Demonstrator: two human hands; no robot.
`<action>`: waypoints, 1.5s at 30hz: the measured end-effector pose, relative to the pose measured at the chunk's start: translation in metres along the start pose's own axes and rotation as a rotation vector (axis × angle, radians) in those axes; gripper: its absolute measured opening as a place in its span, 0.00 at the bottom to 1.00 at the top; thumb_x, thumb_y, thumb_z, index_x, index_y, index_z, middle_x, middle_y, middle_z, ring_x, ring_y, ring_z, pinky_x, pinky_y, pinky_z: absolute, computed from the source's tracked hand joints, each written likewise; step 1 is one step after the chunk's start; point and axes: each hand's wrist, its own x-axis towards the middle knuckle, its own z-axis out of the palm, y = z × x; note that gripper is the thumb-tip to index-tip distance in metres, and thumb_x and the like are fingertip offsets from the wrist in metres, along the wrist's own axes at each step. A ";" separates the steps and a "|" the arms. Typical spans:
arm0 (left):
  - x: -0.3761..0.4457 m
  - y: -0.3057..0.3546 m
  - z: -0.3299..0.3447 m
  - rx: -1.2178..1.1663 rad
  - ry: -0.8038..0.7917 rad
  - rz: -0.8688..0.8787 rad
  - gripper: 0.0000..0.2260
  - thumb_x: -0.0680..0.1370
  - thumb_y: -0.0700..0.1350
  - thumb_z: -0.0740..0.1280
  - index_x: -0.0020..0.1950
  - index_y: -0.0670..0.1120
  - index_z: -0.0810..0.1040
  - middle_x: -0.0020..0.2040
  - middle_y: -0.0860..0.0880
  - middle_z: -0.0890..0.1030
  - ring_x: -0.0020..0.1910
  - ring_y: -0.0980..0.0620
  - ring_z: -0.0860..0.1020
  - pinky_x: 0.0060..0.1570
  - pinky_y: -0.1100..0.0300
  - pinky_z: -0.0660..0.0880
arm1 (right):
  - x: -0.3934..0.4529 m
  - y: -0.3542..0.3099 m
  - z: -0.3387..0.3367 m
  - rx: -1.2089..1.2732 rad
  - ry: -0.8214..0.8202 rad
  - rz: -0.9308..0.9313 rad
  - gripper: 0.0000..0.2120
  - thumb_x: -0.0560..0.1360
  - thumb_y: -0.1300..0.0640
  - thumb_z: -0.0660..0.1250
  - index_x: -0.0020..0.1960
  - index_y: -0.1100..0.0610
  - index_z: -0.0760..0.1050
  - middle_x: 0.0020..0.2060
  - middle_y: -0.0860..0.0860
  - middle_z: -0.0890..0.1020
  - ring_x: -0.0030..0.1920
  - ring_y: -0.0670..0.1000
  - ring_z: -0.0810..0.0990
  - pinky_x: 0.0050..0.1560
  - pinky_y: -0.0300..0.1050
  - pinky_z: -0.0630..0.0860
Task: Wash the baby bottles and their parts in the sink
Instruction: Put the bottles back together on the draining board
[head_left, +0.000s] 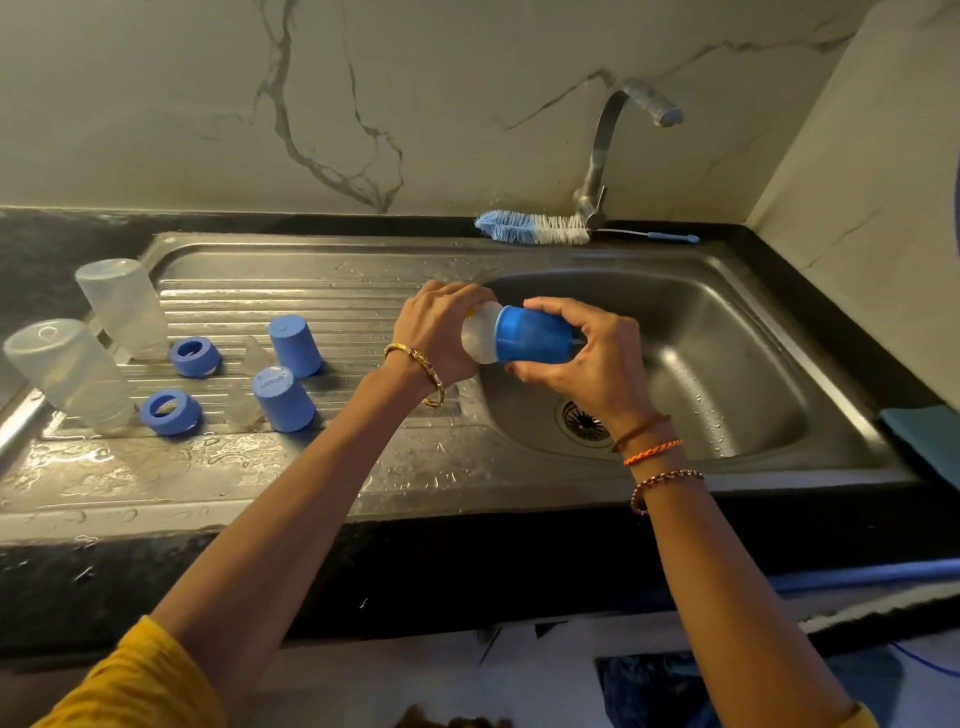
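A baby bottle (480, 335) lies sideways over the left edge of the steel sink basin (727, 364). My left hand (439, 332) grips its clear body. My right hand (587, 358) grips the blue cap (532, 335) on its top. On the ribbed drainboard (363, 301) to the left stand two clear bottle bodies (124, 306) (67, 374) upside down, two blue collar rings (196, 356) (170, 411), two blue caps (295, 346) (283, 399) and two clear teats (255, 354) (241, 408).
A blue-and-white bottle brush (535, 228) lies on the black counter behind the sink, beside the tap (613, 145), whose spout shows no water running. The drain (582, 423) sits below my right wrist. Puddles cover the front of the drainboard. A blue cloth (930, 441) lies at right.
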 end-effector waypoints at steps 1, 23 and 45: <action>0.001 0.002 0.000 0.000 0.002 -0.002 0.26 0.66 0.43 0.74 0.63 0.44 0.74 0.59 0.46 0.78 0.58 0.45 0.73 0.58 0.53 0.69 | 0.002 0.000 -0.001 0.014 0.003 0.021 0.27 0.61 0.57 0.79 0.58 0.61 0.78 0.53 0.53 0.82 0.51 0.45 0.77 0.48 0.34 0.75; 0.015 0.032 0.047 0.130 0.116 -0.014 0.21 0.71 0.46 0.70 0.64 0.48 0.73 0.61 0.49 0.76 0.62 0.45 0.70 0.60 0.54 0.62 | 0.013 0.038 -0.004 0.624 -0.015 0.924 0.26 0.61 0.40 0.74 0.50 0.56 0.73 0.41 0.53 0.77 0.29 0.44 0.78 0.25 0.35 0.72; 0.046 0.037 0.038 -0.075 0.064 0.021 0.21 0.64 0.47 0.75 0.55 0.45 0.79 0.51 0.46 0.81 0.52 0.44 0.77 0.54 0.56 0.68 | 0.017 0.045 -0.020 -0.193 0.074 0.104 0.19 0.68 0.45 0.73 0.47 0.60 0.76 0.34 0.49 0.75 0.34 0.49 0.72 0.33 0.32 0.62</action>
